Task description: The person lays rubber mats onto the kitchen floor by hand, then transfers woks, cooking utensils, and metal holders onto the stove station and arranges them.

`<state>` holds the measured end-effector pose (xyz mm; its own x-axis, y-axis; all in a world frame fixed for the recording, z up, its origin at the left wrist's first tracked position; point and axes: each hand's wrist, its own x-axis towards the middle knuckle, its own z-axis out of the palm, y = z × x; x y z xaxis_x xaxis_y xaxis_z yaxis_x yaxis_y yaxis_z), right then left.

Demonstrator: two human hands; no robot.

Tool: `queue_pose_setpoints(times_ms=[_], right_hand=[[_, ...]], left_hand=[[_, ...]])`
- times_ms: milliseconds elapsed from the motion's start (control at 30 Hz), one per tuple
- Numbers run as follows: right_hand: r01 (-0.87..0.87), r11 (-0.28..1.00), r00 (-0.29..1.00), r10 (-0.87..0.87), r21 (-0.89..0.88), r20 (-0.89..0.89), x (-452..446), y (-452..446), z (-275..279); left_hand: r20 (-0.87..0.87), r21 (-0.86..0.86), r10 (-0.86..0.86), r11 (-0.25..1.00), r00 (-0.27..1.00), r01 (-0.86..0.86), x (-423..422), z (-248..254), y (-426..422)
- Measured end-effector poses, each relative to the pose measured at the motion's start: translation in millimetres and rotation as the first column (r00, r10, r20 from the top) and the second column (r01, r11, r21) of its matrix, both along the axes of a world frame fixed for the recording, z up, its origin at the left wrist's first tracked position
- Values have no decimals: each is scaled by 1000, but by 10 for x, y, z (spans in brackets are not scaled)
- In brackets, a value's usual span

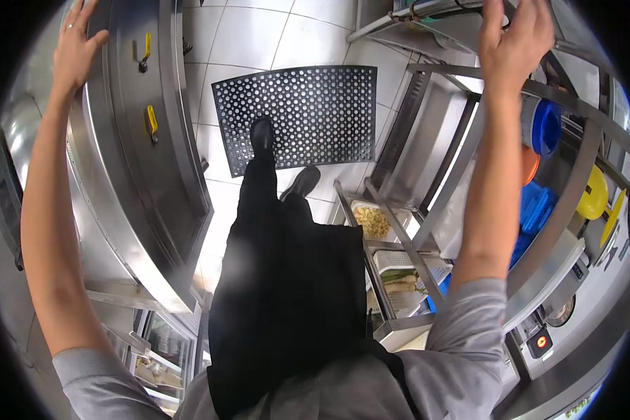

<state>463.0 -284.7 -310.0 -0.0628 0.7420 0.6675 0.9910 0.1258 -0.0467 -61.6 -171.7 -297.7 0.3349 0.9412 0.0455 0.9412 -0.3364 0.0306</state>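
My left hand (pixel 77 52) reaches forward at the upper left with its thumb apart from the fingers. It holds nothing that I can see and is nearest to the edge of a steel unit (pixel 129 87) with yellow valve handles (pixel 152 119). On the opposite side my right hand (pixel 516 45) is raised over a steel rack (pixel 581 115). A gap shows between its thumb and fingers, and no object shows in it; the top edge of the view cuts the fingertips. Whether either hand touches the steel, I cannot tell.
A black perforated rubber mat (pixel 315 119) lies on white floor tiles (pixel 248 35) under my front shoe (pixel 262 136). To the right, low shelves hold a tub of pale chopped food (pixel 372 220) and a white basket of vegetables (pixel 402 280). Blue containers (pixel 546 129) sit on the rack.
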Motion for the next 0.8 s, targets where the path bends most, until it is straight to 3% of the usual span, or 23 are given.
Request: queue_pose_setpoints(times_ms=[33, 133, 233, 267, 367, 400, 433, 500, 600, 700, 733, 800], right_hand=[[102, 995, 995, -101, -11, 23, -16, 115, 105], [62, 998, 984, -63, 15, 167, 245, 582, -200], [112, 993, 991, -115, 44, 64, 205, 576, -199], [89, 996, 989, -90, 18, 114, 281, 573, -137], [226, 973, 973, -225, -32, 52, 76, 518, -47], [125, 982, 990, -115, -141, 76, 256, 628, -11], [99, 987, 994, -91, -127, 62, 216, 612, 13], [89, 985, 995, -82, -149, 57, 152, 570, 62], [75, 992, 993, -65, -103, 102, 138, 527, 9], [60, 996, 994, -53, -72, 95, 261, 560, -6], [53, 994, 998, -49, -100, 42, 231, 564, -34], [108, 991, 992, -103, -83, 69, 306, 560, -133]], left_hand=[[-14, 7, -15, 1000, 1000, 15, -53, -30, 9], [-36, 10, -18, 1000, 999, 19, -155, 34, -63], [-40, -1, -10, 1000, 999, 10, -100, 33, -78], [-41, -4, -6, 1000, 999, 6, -62, 13, -49], [-108, 30, -59, 998, 992, 62, -196, -15, -8], [-173, 31, -45, 998, 984, 51, -197, -4, 5], [-20, 19, 111, 994, 994, -110, -28, 70, -117], [-94, 49, 288, 958, 953, -284, 109, 5, -178], [-94, 136, 169, 978, 981, -155, -48, -128, -106], [-26, 74, 92, 993, 995, -90, 92, -87, -98], [-92, 34, -47, 998, 995, 51, -122, -158, 33], [-84, 42, 21, 999, 996, -17, -109, -180, 60]])
